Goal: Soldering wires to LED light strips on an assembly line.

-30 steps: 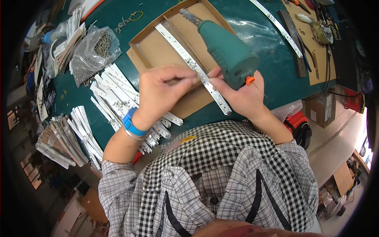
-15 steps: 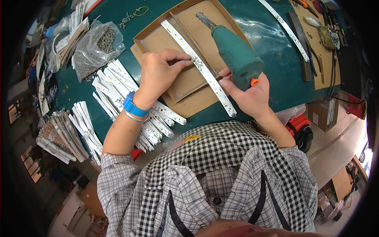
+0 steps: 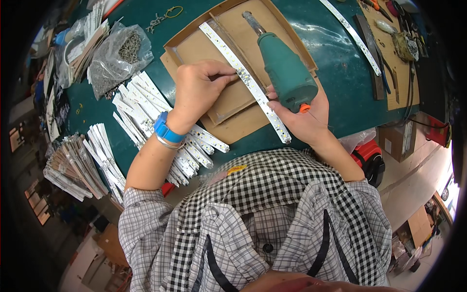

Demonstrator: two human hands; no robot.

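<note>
A long white LED strip (image 3: 245,80) lies slantwise across a brown cardboard tray (image 3: 194,46) on the green table. My left hand (image 3: 197,90), with a blue band at the wrist, pinches the strip near its middle with fingertips pressed on it. My right hand (image 3: 304,119) grips a green electric screwdriver (image 3: 284,73), whose metal bit points to the tray's far side. The tool lies just right of the strip.
A heap of white LED strips (image 3: 146,114) lies left of the tray, with more bundles (image 3: 102,158) at the table's left edge. A clear bag of screws (image 3: 119,56) sits at far left. Another long strip (image 3: 352,36) and hand tools (image 3: 384,48) lie at right.
The view has shifted, so the tray and hands sit further down the frame. My left hand's fingers have slid along the strip; my right hand still grips the screwdriver.
</note>
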